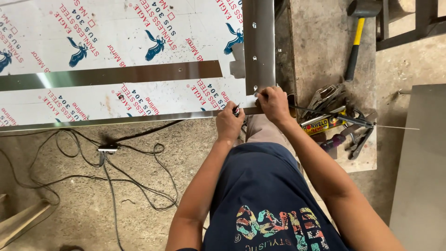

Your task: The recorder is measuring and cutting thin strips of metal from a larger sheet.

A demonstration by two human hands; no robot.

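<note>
Looking straight down at a big stainless sheet [139, 46], mostly covered in white protective film with blue and red print. Bare mirror strips showing where the film's peeled: one long horizontal strip [111, 74] across the middle, one vertical strip [259, 42] with a few small holes running down toward the near edge.

Left hand [229, 122] curled shut around a small dark tool [236, 109], maybe a marker or a bit, too tiny to tell. Only the tip poking out past the knuckles, right at the sheet's near edge. Right hand [274, 103] pressed down at the bottom end of the vertical strip, fingers bent and pinching at the corner there, just beside the left hand. Can't tell whether anything's actually gripped under those fingers, hidden by the hand itself.

Off to the right, a worn workbench [320, 42] with a hammer [357, 37], yellow-and-black handle, lying near the top. Closer in, a messy pile of pliers and clamps [346, 125] plus a yellow tube [320, 124] and a thin metal rod [395, 127] sticking out to the right. Grey panel [420, 162] leaning at the far right.

Down on the concrete floor, a tangle of black cables [111, 162] running around a small connector block [108, 148]. Dark blue shirt with a colourful print filling the bottom of the view.
</note>
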